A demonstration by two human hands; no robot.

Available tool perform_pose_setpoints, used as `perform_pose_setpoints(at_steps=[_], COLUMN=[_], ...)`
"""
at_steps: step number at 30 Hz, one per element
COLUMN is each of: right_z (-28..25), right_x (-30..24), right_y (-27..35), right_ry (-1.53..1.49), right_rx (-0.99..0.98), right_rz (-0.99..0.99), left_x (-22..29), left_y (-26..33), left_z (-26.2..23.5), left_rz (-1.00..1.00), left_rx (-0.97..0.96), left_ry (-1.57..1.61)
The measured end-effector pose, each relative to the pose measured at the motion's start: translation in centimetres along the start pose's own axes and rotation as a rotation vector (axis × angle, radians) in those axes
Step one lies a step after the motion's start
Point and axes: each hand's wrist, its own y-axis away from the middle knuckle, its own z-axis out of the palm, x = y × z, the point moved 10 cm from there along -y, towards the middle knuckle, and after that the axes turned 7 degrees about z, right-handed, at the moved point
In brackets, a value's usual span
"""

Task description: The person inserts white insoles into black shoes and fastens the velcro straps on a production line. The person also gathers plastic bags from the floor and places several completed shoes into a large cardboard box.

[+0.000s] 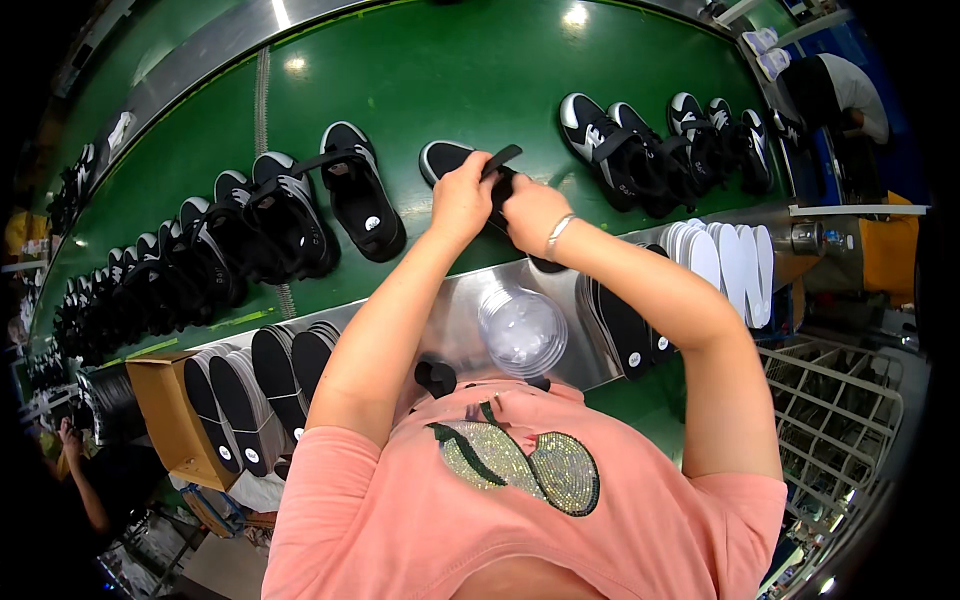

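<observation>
A black shoe with a white sole rim [443, 157] lies on the green conveyor belt [420, 80] in front of me. My left hand [462, 196] grips its black strap [501, 157] near the top. My right hand [532, 212], with a bracelet on the wrist, is closed on the shoe's side just to the right of the left hand. Both hands cover most of the shoe's middle. A similar black shoe [362, 196] with an insole inside lies to the left of it.
Rows of black and white shoes [230, 240] line the belt left and right [650, 150]. Stacks of black insoles [250, 385], a cardboard box [170, 420], a clear plastic bowl [522, 330] and white insoles [725, 255] sit on the metal ledge. A wire basket [835, 410] stands at right. Another person [840, 95] works far right.
</observation>
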Motion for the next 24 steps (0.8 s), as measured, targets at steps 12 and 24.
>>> perform_pose_setpoints(at_steps=[12, 24], right_z=[-2.7, 4.7], right_x=[1.2, 0.2], right_y=[3.0, -4.2], right_ry=[0.153, 0.143], right_rx=[-0.161, -0.27], right_rz=[0.007, -0.058], left_x=[-3.0, -4.0], left_y=[0.3, 0.5], left_z=[-0.2, 0.0], left_rz=[-0.096, -0.159], left_rx=[0.134, 0.117], left_ry=[-0.014, 0.217])
